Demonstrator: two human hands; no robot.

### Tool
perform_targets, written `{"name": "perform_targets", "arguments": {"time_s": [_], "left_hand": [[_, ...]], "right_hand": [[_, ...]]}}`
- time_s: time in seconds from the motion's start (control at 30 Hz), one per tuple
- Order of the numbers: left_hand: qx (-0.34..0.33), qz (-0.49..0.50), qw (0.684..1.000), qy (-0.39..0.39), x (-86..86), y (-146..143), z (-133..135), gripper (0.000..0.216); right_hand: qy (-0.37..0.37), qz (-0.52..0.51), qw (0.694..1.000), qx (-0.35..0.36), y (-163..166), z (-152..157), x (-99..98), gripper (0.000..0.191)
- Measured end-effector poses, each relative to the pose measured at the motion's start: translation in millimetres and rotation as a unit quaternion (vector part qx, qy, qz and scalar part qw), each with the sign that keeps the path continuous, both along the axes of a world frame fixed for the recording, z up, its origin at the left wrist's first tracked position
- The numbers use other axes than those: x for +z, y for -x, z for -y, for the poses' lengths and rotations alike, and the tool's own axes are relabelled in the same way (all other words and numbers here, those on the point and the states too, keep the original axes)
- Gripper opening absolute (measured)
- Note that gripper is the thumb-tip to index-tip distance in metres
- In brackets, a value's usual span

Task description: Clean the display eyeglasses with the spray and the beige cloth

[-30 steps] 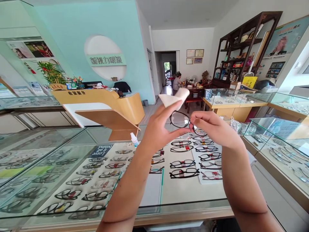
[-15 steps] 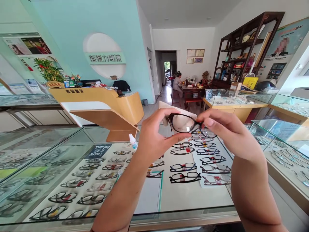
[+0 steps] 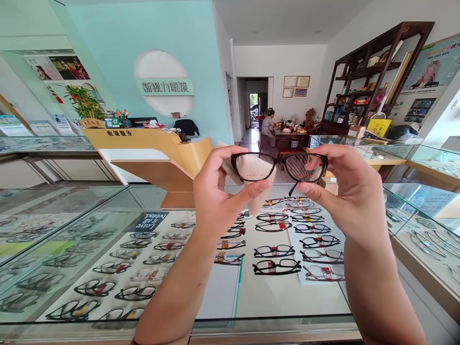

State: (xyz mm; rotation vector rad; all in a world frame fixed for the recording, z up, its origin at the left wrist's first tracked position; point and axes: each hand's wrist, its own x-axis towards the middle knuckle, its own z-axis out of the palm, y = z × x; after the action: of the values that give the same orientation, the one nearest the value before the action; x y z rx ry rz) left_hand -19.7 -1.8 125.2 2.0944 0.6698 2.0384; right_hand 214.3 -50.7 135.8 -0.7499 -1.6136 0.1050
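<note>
Dark-framed glasses [image 3: 281,162] held up in both hands, above the glass surface [image 3: 291,299].
The left hand [image 3: 217,191] has its fingers gripping the left rim along with a pale cloth [image 3: 258,203], which shows behind the left lens and hangs below; the fingers of the right hand [image 3: 355,187] pinch the right rim. Under the glass, spectacle frames [image 3: 277,267] lie in rows, a dark printed card [image 3: 151,222] on the left. Farther off, a yellow desk [image 3: 143,140] stands left, a seated person [image 3: 268,128] mid-scene, dark shelves [image 3: 390,67] right.

a glass counter [image 3: 287,302] bears rows of spectacles [image 3: 276,266], apparently beneath its top.
</note>
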Motion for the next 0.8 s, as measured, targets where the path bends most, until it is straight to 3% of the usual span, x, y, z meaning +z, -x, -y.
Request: {"name": "perform_targets", "arguments": {"time_s": [0.4, 0.57, 0.8], "left_hand": [[-0.018, -0.004, 1.000, 0.024, -1.4, 1.7, -1.6, 0.056], [-0.043, 0.029, 0.998, 0.022, -2.9, 2.0, -4.8, 0.054], [0.035, 0.050, 0.997, -0.046, -1.6, -0.6, 2.1, 0.044]], "right_hand": [[0.058, -0.070, 0.993, 0.080, -6.2, -5.6, -1.2, 0.046], [0.063, -0.066, 0.993, 0.077, -9.1, -9.2, -1.4, 0.048], [0.107, -0.041, 0.988, 0.099, -9.8, -12.2, -1.2, 0.043]]}}
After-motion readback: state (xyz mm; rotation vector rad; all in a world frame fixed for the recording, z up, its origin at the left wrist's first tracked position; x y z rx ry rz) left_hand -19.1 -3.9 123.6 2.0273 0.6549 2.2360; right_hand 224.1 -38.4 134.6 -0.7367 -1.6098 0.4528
